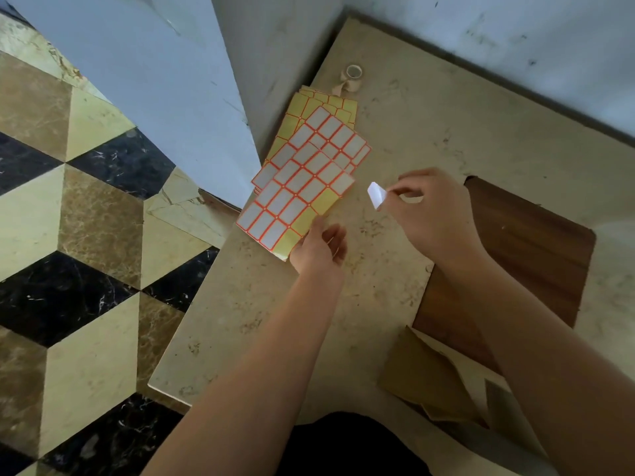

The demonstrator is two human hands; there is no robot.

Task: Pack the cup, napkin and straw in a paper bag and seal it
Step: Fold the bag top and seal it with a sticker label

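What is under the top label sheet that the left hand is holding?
Under the top label sheet lie more label sheets, fanned out on the table. How many is hidden, as is the table beneath them.

label sheets (302,187) crowd left edge, tabletop (429,132) open beyond
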